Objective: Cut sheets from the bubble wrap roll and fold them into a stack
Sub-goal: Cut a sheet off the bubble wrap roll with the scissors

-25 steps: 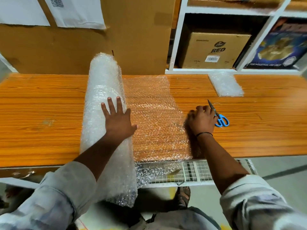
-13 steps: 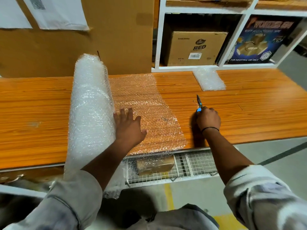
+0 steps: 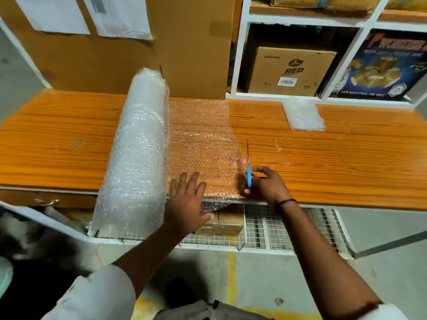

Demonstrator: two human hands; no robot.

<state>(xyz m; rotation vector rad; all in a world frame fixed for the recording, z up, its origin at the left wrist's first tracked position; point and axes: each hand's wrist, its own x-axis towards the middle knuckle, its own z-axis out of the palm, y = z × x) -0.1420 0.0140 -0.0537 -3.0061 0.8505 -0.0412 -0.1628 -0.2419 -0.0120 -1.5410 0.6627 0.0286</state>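
**Packing bench: scissors taken up, sheet pinned, cut not yet begun**

The orange wood-grain table top [image 3: 57, 146] runs across the room in front of a cardboard backing and white shelving [image 3: 240, 54]. Towards its left, the thick white roll of clear bubble wrap [image 3: 138, 146] lies front to back, its near end overhanging the table edge.

A second ago the left hand [image 3: 187, 199] lay on top of that roll. It has since come off and now sits just beside the roll's right flank. Its fingers are spread and straight, pressing the near end of the unrolled clear bubble-wrap sheet [image 3: 203, 139] down at the table edge. The sheet lies flat on the wood, joined to the roll along its left side.

At the sheet's free right edge are the blue-handled steel scissors [image 3: 248, 167]. A second ago they lay flat on bare wood under a resting hand. Now the right hand [image 3: 265, 185] holds them, fingers curled round the handles, blades pointing away from the person and seemingly together. Whether the blades touch the sheet cannot be told.

Assessment: the sheet is held and the tool is in hand, so the next cut is prepared. No cut line shows yet.

Farther right, near the shelving, the small folded stack of bubble wrap [image 3: 302, 115] lies well apart from both hands.
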